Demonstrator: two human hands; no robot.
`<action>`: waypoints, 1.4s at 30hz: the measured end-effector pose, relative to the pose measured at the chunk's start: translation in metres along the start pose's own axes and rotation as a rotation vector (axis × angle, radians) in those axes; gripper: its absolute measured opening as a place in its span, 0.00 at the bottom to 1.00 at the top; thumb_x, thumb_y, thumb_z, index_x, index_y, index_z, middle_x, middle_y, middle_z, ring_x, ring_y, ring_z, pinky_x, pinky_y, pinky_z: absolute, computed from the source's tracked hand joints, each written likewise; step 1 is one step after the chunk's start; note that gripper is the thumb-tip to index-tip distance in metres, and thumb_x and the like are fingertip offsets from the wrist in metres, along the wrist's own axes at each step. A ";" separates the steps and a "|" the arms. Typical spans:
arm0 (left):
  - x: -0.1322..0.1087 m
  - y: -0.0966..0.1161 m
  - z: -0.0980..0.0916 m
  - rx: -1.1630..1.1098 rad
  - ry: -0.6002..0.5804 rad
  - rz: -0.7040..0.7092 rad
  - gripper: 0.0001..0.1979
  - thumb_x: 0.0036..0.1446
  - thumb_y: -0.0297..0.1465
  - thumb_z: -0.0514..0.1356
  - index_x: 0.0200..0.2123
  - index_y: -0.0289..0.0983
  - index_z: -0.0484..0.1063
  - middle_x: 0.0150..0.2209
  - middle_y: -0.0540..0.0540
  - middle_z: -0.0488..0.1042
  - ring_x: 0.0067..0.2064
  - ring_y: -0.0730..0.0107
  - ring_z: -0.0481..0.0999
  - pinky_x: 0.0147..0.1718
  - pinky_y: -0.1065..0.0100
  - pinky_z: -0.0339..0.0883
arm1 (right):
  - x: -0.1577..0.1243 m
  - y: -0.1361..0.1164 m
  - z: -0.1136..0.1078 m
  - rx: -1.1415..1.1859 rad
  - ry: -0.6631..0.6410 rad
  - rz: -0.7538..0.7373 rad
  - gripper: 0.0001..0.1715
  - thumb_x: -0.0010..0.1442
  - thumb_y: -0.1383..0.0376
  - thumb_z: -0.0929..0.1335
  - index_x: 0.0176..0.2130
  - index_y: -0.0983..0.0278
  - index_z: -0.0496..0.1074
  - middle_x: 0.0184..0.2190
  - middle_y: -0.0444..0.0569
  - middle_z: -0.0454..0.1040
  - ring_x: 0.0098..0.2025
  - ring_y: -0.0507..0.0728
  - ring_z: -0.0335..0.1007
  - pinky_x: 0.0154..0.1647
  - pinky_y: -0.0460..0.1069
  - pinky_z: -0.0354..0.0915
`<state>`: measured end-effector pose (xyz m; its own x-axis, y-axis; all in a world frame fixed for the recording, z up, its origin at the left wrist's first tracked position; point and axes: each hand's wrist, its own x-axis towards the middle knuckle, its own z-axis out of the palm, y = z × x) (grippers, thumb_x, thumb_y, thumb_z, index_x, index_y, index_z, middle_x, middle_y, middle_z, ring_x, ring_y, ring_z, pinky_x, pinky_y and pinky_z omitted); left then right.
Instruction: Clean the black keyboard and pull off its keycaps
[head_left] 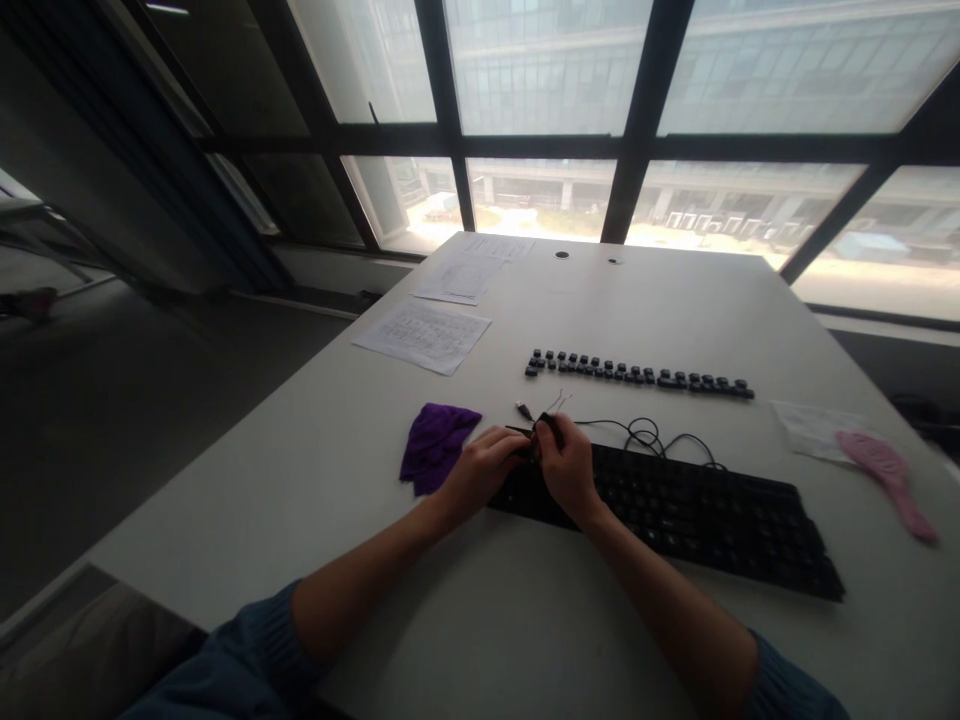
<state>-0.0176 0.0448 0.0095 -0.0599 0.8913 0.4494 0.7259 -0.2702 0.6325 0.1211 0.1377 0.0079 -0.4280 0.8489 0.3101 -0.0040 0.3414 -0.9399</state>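
A black keyboard lies slantwise on the white table, and both hands are over its left end. In my right hand, closed fingers grip a small black keycap puller whose thin wire prongs point away from me. My left hand meets it there, fingers pinched together; what they hold is too dark and small to make out. Just beyond the hands is the keyboard's USB plug, its black cable looping to the right. Loose black keycaps stand in rows farther back.
Left of the hands lies a crumpled purple cloth. Printed sheets rest toward the back left of the table. A pink brush and a clear plastic bag lie at the right. Large windows stand behind the table.
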 end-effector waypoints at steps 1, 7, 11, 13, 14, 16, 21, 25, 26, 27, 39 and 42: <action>0.000 0.002 -0.001 -0.017 0.007 -0.006 0.08 0.65 0.27 0.59 0.45 0.40 0.75 0.46 0.43 0.77 0.49 0.63 0.75 0.51 0.60 0.70 | 0.000 0.000 0.000 0.008 0.010 0.006 0.16 0.67 0.56 0.64 0.30 0.61 0.66 0.22 0.41 0.68 0.24 0.53 0.63 0.27 0.47 0.60; 0.030 0.001 -0.022 -0.030 0.158 -0.150 0.06 0.58 0.30 0.66 0.39 0.39 0.75 0.43 0.44 0.75 0.41 0.66 0.74 0.38 0.66 0.70 | 0.003 0.004 0.001 0.078 0.048 0.056 0.15 0.67 0.55 0.64 0.32 0.62 0.68 0.22 0.42 0.69 0.23 0.52 0.64 0.25 0.46 0.60; 0.081 -0.025 -0.026 0.116 0.193 -0.149 0.07 0.55 0.29 0.68 0.38 0.38 0.76 0.37 0.48 0.77 0.36 0.67 0.72 0.38 0.65 0.67 | 0.003 0.006 0.002 0.104 0.039 0.064 0.15 0.67 0.55 0.65 0.32 0.61 0.67 0.22 0.42 0.69 0.23 0.53 0.65 0.26 0.46 0.60; 0.106 -0.041 -0.018 0.190 0.136 -0.095 0.08 0.54 0.27 0.68 0.38 0.38 0.77 0.38 0.47 0.78 0.37 0.65 0.72 0.43 0.62 0.67 | 0.003 0.006 0.002 0.117 0.042 0.068 0.15 0.67 0.55 0.65 0.31 0.61 0.67 0.22 0.43 0.69 0.23 0.53 0.65 0.26 0.47 0.60; 0.117 -0.049 -0.012 0.220 0.111 -0.069 0.08 0.54 0.26 0.68 0.38 0.38 0.77 0.38 0.47 0.79 0.39 0.64 0.72 0.45 0.61 0.66 | 0.003 0.005 0.002 0.125 0.041 0.071 0.15 0.66 0.55 0.65 0.31 0.61 0.67 0.23 0.43 0.70 0.23 0.53 0.65 0.25 0.47 0.60; 0.134 -0.062 0.001 0.270 0.062 -0.034 0.08 0.53 0.26 0.68 0.39 0.38 0.78 0.39 0.46 0.79 0.42 0.61 0.72 0.48 0.59 0.66 | 0.003 0.006 0.002 0.137 0.041 0.072 0.15 0.66 0.55 0.65 0.31 0.61 0.67 0.23 0.43 0.70 0.23 0.53 0.64 0.25 0.47 0.60; 0.148 -0.081 0.025 0.413 0.053 -0.052 0.08 0.53 0.28 0.69 0.39 0.41 0.81 0.44 0.44 0.76 0.49 0.57 0.69 0.52 0.56 0.64 | 0.005 0.009 0.003 0.128 0.038 0.057 0.14 0.66 0.57 0.64 0.30 0.62 0.66 0.22 0.42 0.69 0.23 0.53 0.64 0.25 0.47 0.59; 0.146 -0.089 0.033 0.483 0.064 -0.083 0.08 0.51 0.29 0.71 0.37 0.42 0.82 0.47 0.44 0.73 0.51 0.54 0.67 0.54 0.54 0.63 | 0.006 0.010 0.003 0.126 0.032 0.053 0.14 0.66 0.58 0.65 0.31 0.61 0.66 0.23 0.42 0.69 0.24 0.53 0.64 0.27 0.47 0.59; 0.146 -0.090 0.034 0.488 0.066 -0.094 0.08 0.51 0.29 0.71 0.37 0.43 0.82 0.48 0.44 0.73 0.51 0.53 0.66 0.54 0.54 0.63 | 0.006 0.009 0.003 0.124 0.029 0.054 0.14 0.67 0.58 0.64 0.30 0.61 0.66 0.23 0.42 0.68 0.24 0.53 0.63 0.27 0.47 0.59; 0.145 -0.091 0.035 0.490 0.069 -0.106 0.08 0.51 0.29 0.70 0.37 0.43 0.82 0.48 0.44 0.73 0.52 0.53 0.66 0.54 0.53 0.62 | 0.005 0.009 0.003 0.120 0.028 0.056 0.14 0.67 0.58 0.64 0.30 0.61 0.66 0.22 0.42 0.68 0.24 0.53 0.63 0.26 0.47 0.59; 0.144 -0.094 0.038 0.441 0.088 -0.208 0.09 0.52 0.30 0.69 0.38 0.44 0.82 0.49 0.43 0.71 0.53 0.52 0.65 0.54 0.53 0.61 | 0.004 0.008 0.002 0.105 0.018 0.055 0.14 0.66 0.58 0.65 0.31 0.62 0.67 0.23 0.43 0.70 0.24 0.52 0.64 0.25 0.47 0.59; 0.144 -0.096 0.038 0.430 0.102 -0.209 0.10 0.51 0.30 0.70 0.39 0.44 0.82 0.49 0.43 0.71 0.52 0.52 0.65 0.54 0.53 0.61 | 0.004 0.008 0.002 0.111 0.016 0.057 0.13 0.66 0.58 0.65 0.31 0.62 0.67 0.23 0.43 0.70 0.24 0.52 0.64 0.25 0.47 0.59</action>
<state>-0.0694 0.2128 -0.0103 -0.2856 0.8642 0.4143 0.9074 0.1047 0.4071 0.1171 0.1431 0.0017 -0.4156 0.8725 0.2568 -0.0807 0.2459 -0.9659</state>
